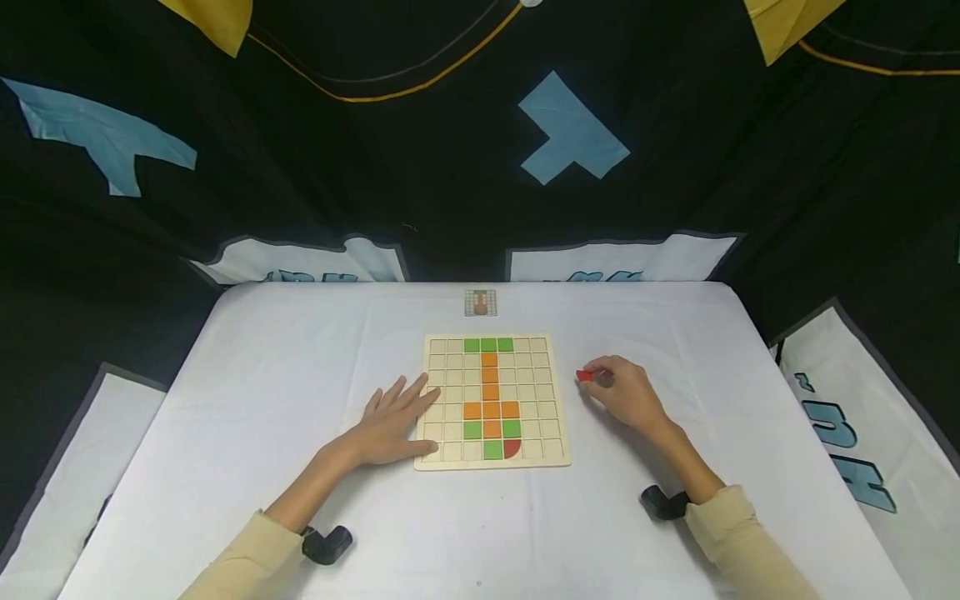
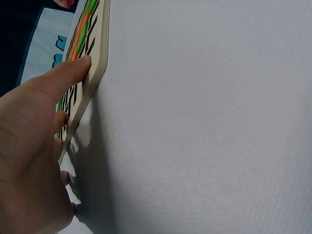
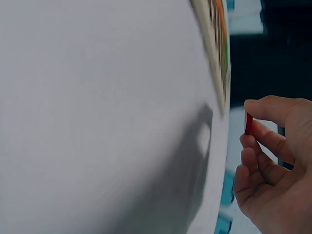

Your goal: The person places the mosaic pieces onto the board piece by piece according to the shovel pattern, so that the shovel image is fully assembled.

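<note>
A wooden grid board lies on the white table, with green and orange square tiles set in a column and one red rounded tile near its bottom edge. My left hand rests on the board's left edge, fingers spread; in the left wrist view its thumb touches the rim. Off the board's right side, my right hand pinches a small red tile between thumb and fingers, raised above the table, as its shadow shows in the right wrist view.
A small picture card with a grid pattern lies behind the board. Black wrist devices sit at both wrists. Dark cloth with blue and yellow patches hangs beyond the white table.
</note>
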The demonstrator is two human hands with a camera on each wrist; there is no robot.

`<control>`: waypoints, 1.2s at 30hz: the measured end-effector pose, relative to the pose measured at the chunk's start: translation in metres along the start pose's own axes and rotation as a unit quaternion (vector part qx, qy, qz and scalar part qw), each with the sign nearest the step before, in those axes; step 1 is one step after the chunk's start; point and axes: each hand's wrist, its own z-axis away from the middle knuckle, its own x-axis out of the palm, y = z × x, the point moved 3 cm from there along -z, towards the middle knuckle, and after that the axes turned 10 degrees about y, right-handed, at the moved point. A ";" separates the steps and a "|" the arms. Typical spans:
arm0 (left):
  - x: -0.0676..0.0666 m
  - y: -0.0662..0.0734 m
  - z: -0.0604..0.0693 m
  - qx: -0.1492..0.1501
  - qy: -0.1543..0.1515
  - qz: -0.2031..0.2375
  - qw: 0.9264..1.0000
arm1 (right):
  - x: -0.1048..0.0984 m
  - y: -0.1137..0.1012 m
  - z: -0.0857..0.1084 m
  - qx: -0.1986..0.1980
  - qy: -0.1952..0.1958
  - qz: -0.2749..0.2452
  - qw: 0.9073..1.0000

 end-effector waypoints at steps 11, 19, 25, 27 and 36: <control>0.001 -0.001 0.000 -0.001 -0.002 -0.004 1.000 | 0.038 -0.070 0.020 -0.062 -0.067 -0.056 0.994; 0.002 -0.001 0.000 0.003 0.005 -0.008 1.000 | 0.064 -0.103 0.039 -0.107 -0.123 -0.064 0.985; 0.002 -0.001 0.000 0.003 0.007 -0.011 1.000 | 0.083 -0.114 0.048 -0.148 -0.140 -0.057 0.977; 0.002 -0.001 0.000 0.003 0.007 -0.012 1.000 | 0.088 -0.114 0.050 -0.151 -0.144 -0.052 0.977; 0.002 -0.002 0.000 -0.001 0.004 -0.009 1.000 | 0.098 -0.115 0.056 -0.153 -0.150 -0.041 0.976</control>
